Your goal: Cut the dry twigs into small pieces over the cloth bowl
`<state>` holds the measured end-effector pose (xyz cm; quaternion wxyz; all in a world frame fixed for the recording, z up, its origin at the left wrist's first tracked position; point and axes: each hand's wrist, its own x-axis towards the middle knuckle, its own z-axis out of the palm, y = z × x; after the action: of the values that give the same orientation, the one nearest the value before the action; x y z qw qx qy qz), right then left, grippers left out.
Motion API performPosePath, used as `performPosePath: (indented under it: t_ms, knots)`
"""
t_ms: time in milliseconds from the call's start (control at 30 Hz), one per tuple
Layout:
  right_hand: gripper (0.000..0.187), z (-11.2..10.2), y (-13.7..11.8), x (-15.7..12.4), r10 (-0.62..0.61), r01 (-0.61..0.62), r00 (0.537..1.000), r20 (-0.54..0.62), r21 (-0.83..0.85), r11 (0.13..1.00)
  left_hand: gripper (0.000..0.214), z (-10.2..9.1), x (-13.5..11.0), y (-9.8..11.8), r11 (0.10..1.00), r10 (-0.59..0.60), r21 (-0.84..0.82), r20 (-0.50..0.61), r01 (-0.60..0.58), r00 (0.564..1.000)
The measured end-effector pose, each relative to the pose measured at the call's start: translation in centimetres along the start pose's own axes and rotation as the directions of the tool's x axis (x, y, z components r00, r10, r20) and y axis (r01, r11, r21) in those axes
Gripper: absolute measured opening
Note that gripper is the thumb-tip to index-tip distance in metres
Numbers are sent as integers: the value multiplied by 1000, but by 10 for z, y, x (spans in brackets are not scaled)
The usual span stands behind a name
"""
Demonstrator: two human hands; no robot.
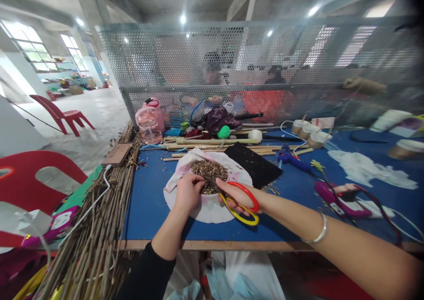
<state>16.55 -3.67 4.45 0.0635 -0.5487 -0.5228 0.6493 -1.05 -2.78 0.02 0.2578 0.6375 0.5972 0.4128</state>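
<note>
My right hand (239, 196) is wrapped around a pair of scissors with red and yellow handles (253, 221). The blades point left over a heap of chopped brown plant bits (209, 168) and hardly show. At the heap's near left edge is my left hand (187, 191), its fingertips pinched together close to the blades. Whatever lies between those fingers is too small to name. Beneath the heap a white cloth (205, 215) with pinkish stains spreads over the blue table. Behind my right hand lies a black sheet (253, 164) with a few bits scattered beside it.
Bundled thin sticks (96, 229) lean along the table's left edge, carrying a power bank (117, 154). Pale rods (212, 142) lie behind the cloth. To the right are a blue glue gun (294, 159), a purple power strip (341, 200) and cords. A perforated metal screen (185, 61) closes the back.
</note>
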Motion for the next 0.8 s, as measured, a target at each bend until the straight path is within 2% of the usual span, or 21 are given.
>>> performPosePath:
  t_ms: [200, 467, 633, 733, 800]
  knots:
    - [56, 4, 2, -4, -78, 74, 993, -84, -45, 996, 11, -1, 2, -2, 999, -34, 23, 2, 34, 999]
    - [57, -7, 16, -33, -18, 14, 999, 39, 91, 996, 27, -3, 3, -14, 1000, -16, -22, -93, 13, 996]
    - [64, -21, 35, -54, -200, 173, 976, 91, 240, 955, 27, -11, 1, -4, 1000, -5, 7, -134, 6, 991]
    - [64, -24, 47, -51, -311, 309, 949, -49, 328, 893, 29, -7, 9, 10, 997, 50, 62, -144, -41, 988]
    - [68, -22, 54, -43, -325, 363, 931, -165, 342, 867, 30, -1, 17, 20, 988, 116, 116, -116, -103, 986]
